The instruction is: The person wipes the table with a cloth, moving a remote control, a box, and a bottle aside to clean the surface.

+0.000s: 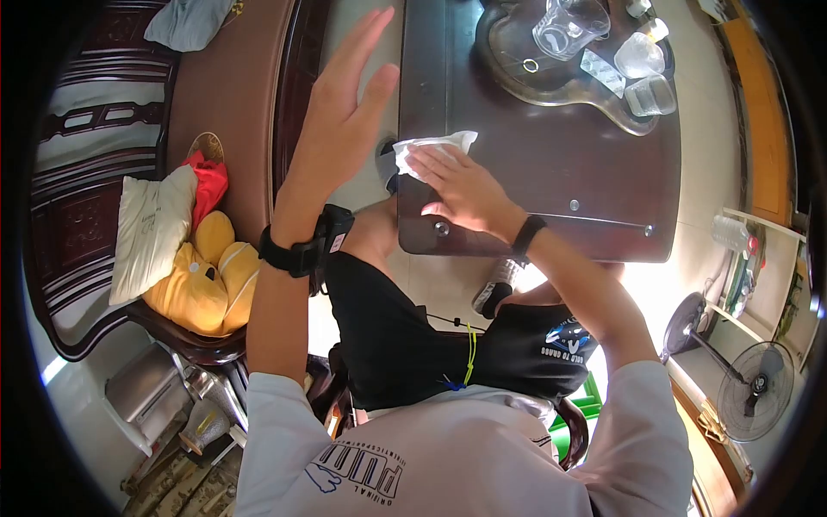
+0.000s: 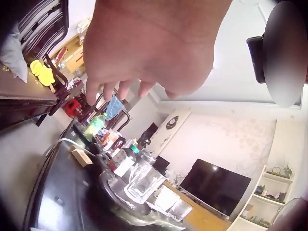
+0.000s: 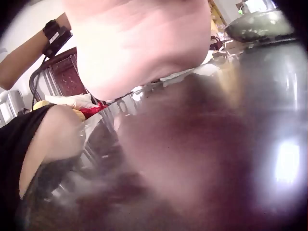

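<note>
My right hand (image 1: 465,191) lies palm down with its fingers extended, pressing a crumpled white tissue (image 1: 463,140) on the dark, glossy table (image 1: 525,168). The tissue sits at the table's left edge and pokes out past the fingertips. In the right wrist view the palm (image 3: 139,43) is close over the shiny tabletop, and a bit of white tissue (image 3: 207,70) shows beyond it. Raised to the left of the table, my left hand (image 1: 345,108) has straight fingers, a thumb held apart and nothing in it.
On the table's far right a dark tray (image 1: 508,77) carries a clear glass pitcher (image 1: 568,33), a small glass (image 1: 650,96) and a blister pack (image 1: 603,73). Left stands a wooden bench (image 1: 228,95) with a yellow plush (image 1: 194,289). A fan (image 1: 755,388) is at right.
</note>
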`<state>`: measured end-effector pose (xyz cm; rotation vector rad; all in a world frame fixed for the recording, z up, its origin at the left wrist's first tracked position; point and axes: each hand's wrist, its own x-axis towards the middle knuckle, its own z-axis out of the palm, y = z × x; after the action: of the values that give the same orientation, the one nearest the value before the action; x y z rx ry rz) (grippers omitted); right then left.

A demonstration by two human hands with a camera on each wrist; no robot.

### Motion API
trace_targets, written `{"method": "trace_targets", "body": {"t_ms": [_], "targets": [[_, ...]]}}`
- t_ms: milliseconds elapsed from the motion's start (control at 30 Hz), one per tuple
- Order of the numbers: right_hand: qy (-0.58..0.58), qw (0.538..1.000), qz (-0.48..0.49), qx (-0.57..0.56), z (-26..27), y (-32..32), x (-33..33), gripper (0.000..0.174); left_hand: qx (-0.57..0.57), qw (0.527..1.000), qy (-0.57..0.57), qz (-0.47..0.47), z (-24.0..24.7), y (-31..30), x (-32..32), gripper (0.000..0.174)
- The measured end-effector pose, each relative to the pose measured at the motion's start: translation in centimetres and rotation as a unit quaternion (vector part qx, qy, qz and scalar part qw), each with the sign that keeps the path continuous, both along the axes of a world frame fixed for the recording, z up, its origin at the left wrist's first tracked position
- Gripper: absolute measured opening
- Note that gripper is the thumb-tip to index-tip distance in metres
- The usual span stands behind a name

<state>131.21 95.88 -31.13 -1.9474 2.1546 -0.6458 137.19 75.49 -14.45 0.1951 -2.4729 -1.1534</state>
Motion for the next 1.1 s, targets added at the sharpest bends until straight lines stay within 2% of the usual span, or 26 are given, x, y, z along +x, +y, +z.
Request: {"method": "trace_targets", "body": {"t_ms": [100, 267, 333, 433, 500, 667, 767, 833, 967, 1067, 1100], "targets": [[0.0, 1.0, 0.004, 0.016, 0.2, 0.2, -2.3, 0.075, 0.011, 1.0, 0.01, -0.017, -0.9, -0.2, 0.1, 0.053], [0.071, 0.985, -0.16, -0.008, -1.8, -4.2, -4.7, 0.078, 0.006, 0.999, -0.002, -0.045, -3.3, 0.1, 1.4, 0.051], [0.085, 0.978, -0.193, -0.008, -1.9, -5.4, -3.4, 0.079, -0.001, 0.997, -0.069, -0.041, -4.0, 0.7, 2.2, 0.053], [0.067, 0.98, -0.185, -0.002, -1.2, -4.6, -0.6, 0.081, 0.02, 0.996, -0.079, -0.047, -5.0, 0.6, 2.8, 0.053], [0.023, 0.994, -0.11, 0.002, -0.4, -2.8, 0.9, 0.083, 0.024, 0.995, -0.086, -0.042, -5.2, 0.7, 3.1, 0.053], [-0.029, 0.999, -0.019, 0.036, 1.2, 2.5, 3.9, 0.085, 0.062, 0.992, -0.106, -0.029, -6.5, 0.2, 3.3, 0.055], [-0.035, 0.997, 0.022, 0.068, 1.4, 5.8, 4.0, 0.085, 0.071, 0.988, -0.137, 0.002, -8.2, -0.3, 3.4, 0.056], [-0.067, 0.994, 0.029, 0.083, 1.9, 7.3, 2.5, 0.086, 0.02, 0.989, -0.143, 0.0, -8.9, -0.2, 3.4, 0.056], [0.017, 0.993, -0.065, 0.096, 1.8, 7.2, -2.7, 0.08, 0.053, 0.985, -0.162, -0.004, -9.3, 0.3, 3.6, 0.057], [0.044, 0.982, -0.178, 0.053, -0.1, 4.1, -5.2, 0.078, 0.082, 0.984, -0.158, -0.014, -8.1, 0.8, 3.4, 0.057], [0.042, 0.982, -0.177, 0.051, -0.6, 2.5, -5.0, 0.078, 0.084, 0.984, -0.156, -0.01, -7.8, 1.0, 3.3, 0.057]]}}
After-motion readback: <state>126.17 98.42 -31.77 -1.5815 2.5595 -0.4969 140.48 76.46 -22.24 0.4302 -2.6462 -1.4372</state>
